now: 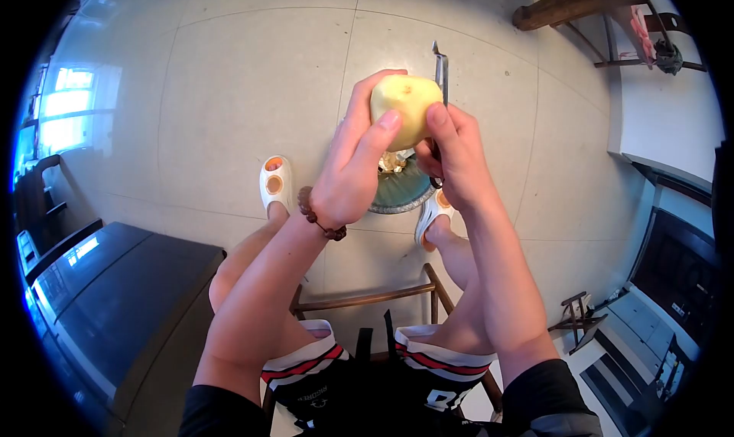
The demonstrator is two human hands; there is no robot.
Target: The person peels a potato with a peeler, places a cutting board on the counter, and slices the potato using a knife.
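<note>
A pale yellow peeled potato (407, 110) is held up in front of me in the head view. My left hand (358, 158) wraps round its left side, with the thumb on its front. My right hand (459, 150) has its thumb against the potato's right edge and its fingers round the dark handle of a metal peeler (441, 74). The peeler's blade end points up and away, beside the potato. Below the hands is a round greenish bin (401, 190) with some scraps inside, partly hidden by the hands.
My feet in white slippers (276, 183) flank the bin on the tiled floor. A dark glossy table (115, 284) is at the left. Wooden furniture (581, 3) stands at the upper right, and a small wooden stool (579, 318) at the lower right.
</note>
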